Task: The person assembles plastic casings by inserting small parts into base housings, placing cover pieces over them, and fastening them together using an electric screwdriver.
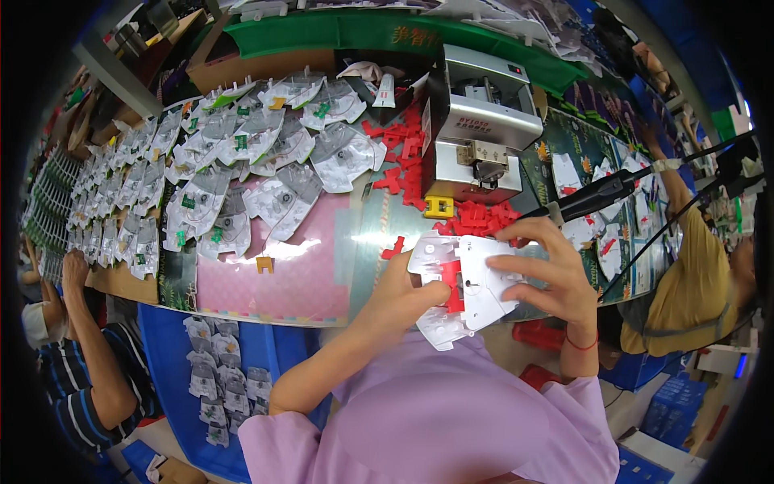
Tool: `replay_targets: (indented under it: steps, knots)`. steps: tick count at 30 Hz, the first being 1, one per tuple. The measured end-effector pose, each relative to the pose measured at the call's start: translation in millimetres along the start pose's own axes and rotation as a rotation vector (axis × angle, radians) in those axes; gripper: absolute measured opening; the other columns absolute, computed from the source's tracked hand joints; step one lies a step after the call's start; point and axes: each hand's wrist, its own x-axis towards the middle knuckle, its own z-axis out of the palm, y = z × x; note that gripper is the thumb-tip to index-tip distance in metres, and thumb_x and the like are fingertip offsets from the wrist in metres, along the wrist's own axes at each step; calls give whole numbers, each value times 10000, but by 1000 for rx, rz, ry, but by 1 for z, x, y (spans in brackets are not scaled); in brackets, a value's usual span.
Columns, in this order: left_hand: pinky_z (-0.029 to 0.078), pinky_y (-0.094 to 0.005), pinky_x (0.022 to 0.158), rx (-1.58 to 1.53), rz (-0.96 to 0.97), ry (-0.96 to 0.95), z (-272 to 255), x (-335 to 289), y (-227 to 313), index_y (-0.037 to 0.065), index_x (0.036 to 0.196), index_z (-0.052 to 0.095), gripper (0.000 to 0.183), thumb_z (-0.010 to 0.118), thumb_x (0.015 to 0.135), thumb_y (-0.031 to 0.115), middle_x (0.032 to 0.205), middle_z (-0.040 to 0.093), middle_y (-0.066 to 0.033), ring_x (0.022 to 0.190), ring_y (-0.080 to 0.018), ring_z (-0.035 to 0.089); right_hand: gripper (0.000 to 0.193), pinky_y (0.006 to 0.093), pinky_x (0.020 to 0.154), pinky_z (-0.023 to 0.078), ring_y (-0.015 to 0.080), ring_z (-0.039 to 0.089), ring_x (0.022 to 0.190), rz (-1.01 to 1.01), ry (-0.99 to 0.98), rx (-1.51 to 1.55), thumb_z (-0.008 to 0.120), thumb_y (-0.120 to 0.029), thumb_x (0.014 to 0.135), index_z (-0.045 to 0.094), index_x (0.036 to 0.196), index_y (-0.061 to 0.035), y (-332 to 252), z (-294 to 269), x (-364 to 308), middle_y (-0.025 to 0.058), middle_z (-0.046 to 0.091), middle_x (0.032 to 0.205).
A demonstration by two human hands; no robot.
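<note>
Between my hands, at the table's near edge, is a white plastic housing with a red plastic piece set across it. My left hand grips the housing's left side, its thumb pressed on the red piece. On the right side, my right hand holds the housing with its fingers spread over the white face. Just beyond lies a pile of red plastic pieces, with a yellow block beside it. The fingers under the housing are hidden.
A silver machine stands behind the red pile. Many grey-white housings cover the table's left. A black electric screwdriver hangs at right. A blue bin with more housings sits below left. Co-workers are at both sides.
</note>
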Motion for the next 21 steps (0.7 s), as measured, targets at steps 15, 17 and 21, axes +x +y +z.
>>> replay_targets:
  steps: [15, 17, 21]
  knots:
    - [448, -247, 712, 262, 208, 37, 4, -1, -8, -33, 1132, 462, 475, 524, 663, 10, 915, 564, -63, 803, -107, 541, 668, 322, 779, 416, 258, 516, 915, 330, 7, 351, 770, -251, 508, 577, 1127, -94, -7, 32, -6, 131, 510, 1042]
    - [446, -247, 721, 204, 187, 52, 1, 2, -11, -30, 1138, 456, 488, 531, 657, 10, 927, 561, -62, 813, -107, 539, 659, 328, 772, 416, 255, 514, 900, 324, 10, 362, 767, -247, 517, 575, 1130, -99, -6, 36, -5, 132, 508, 1028]
    - [447, -257, 729, 136, 202, 35, -5, 2, -19, -19, 1142, 448, 508, 559, 647, 15, 950, 558, -62, 830, -108, 541, 639, 331, 766, 412, 251, 506, 868, 261, 40, 340, 755, -240, 543, 569, 1139, -105, -10, 37, -3, 131, 499, 999]
